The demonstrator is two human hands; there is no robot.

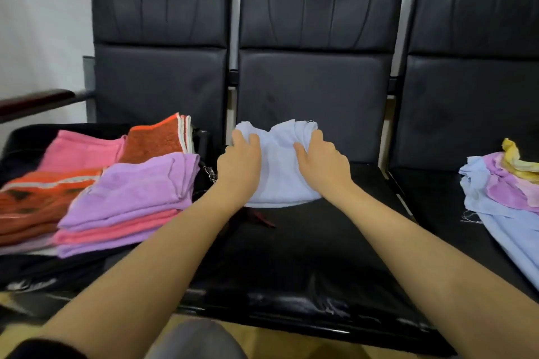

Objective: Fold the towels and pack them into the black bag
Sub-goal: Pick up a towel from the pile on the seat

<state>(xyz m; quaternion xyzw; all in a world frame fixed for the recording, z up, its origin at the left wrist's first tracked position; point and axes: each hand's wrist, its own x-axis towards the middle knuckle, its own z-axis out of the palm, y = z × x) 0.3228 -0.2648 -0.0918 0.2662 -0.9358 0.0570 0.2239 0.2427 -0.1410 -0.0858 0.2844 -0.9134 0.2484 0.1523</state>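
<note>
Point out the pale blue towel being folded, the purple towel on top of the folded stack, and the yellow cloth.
pale blue towel [278, 178]: head view, middle of its flat face.
purple towel [137, 183]: head view, top surface.
yellow cloth [514, 157]: head view, crumpled upper part.

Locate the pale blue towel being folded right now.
In the head view, the pale blue towel lies on the middle seat, held between the left hand and right hand, right of the folded stack.

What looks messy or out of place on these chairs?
The pile on the right seat stands out: blue, purple and yellow cloths lie crumpled, one blue piece trailing off the front edge with frayed threads. The folded stack on the left looks neat. Both hands, left and right, grip a pale blue towel.
</note>
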